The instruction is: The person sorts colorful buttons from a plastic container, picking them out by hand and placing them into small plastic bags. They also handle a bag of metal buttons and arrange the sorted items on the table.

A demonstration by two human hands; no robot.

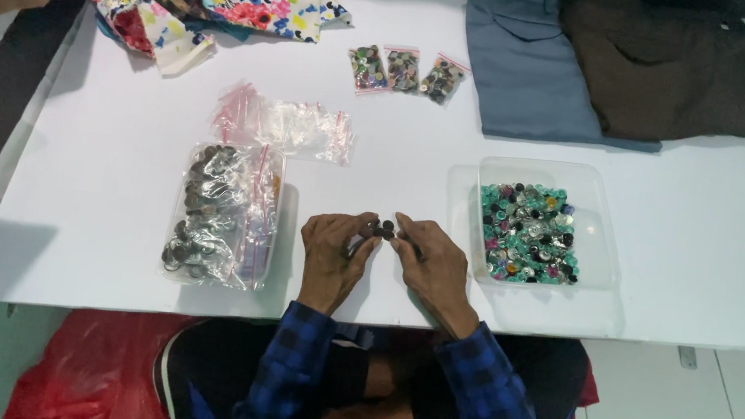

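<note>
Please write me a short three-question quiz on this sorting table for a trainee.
1. True or false: the clear tray of mixed buttons lies beside the right hand.
2. How many small filled bags lie in a row near the blue-grey trousers?
A. two B. three C. five
3. What do the fingertips of both hands pinch between them?

Key
1. True.
2. B, three.
3. A few small dark buttons, held between the left hand and the right, just above the white table.

Head camera, steep downward view, white table [108, 205] close.
</note>
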